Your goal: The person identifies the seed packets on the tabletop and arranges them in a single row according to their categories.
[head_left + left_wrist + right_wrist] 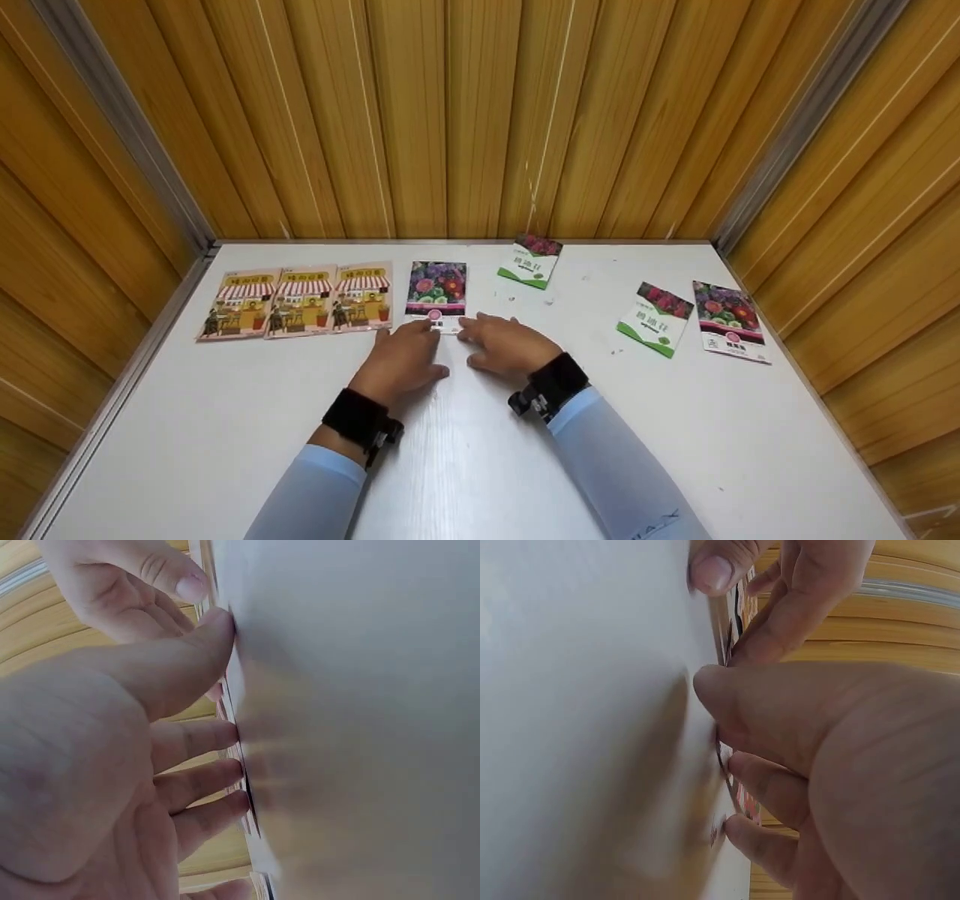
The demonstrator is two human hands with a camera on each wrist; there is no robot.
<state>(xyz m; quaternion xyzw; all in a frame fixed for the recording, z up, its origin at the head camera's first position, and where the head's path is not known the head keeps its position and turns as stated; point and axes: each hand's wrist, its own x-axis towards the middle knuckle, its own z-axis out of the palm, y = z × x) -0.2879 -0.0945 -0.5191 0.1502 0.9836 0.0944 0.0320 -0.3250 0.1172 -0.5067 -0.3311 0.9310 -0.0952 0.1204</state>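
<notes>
A flower seed packet (436, 289) with a dark, colourful bloom picture and a white lower band lies flat in the middle of the white table. My left hand (401, 364) has its fingertips at the packet's lower left corner, palm down. At the lower right corner, the fingertips of my right hand (510, 346) touch the same packet. Both thumbs point inward below it, apart from each other. From the left wrist view, the fingers (202, 780) of the left hand reach down to the tabletop, loosely extended. The right wrist view shows the right thumb (716, 690) close over the table.
Three pink shop-picture packets (300, 298) lie in an overlapping row at the left. A green-and-white flower packet (531, 261) sits near the back edge. Another such packet (656, 319) and a second dark flower packet (731, 322) lie at the right. Wood-patterned walls (480, 120) enclose the table.
</notes>
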